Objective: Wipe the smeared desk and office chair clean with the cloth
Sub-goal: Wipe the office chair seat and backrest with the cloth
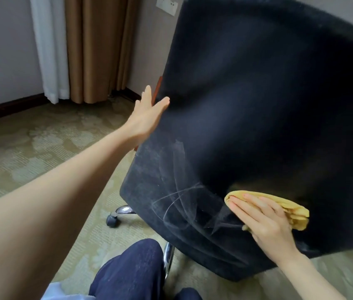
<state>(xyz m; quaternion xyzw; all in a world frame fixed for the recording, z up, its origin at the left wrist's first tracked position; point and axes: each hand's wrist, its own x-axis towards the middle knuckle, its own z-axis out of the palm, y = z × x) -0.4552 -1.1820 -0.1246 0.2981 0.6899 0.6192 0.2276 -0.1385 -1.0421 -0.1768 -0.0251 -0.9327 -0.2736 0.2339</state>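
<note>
Yellow cloth (296,211); black, perhaps navy, chair (257,105)

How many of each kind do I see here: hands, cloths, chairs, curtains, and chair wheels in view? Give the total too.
Hands: 2 (left hand, right hand)
Cloth: 1
Chair: 1
Curtains: 2 (white curtain, brown curtain)
Wheel: 1
Total: 7

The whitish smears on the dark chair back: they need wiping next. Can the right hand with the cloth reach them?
Probably yes. The right hand presses the folded yellow cloth on the dark fabric office chair, and the whitish smears lie right beside it on the same surface, nothing between.
</note>
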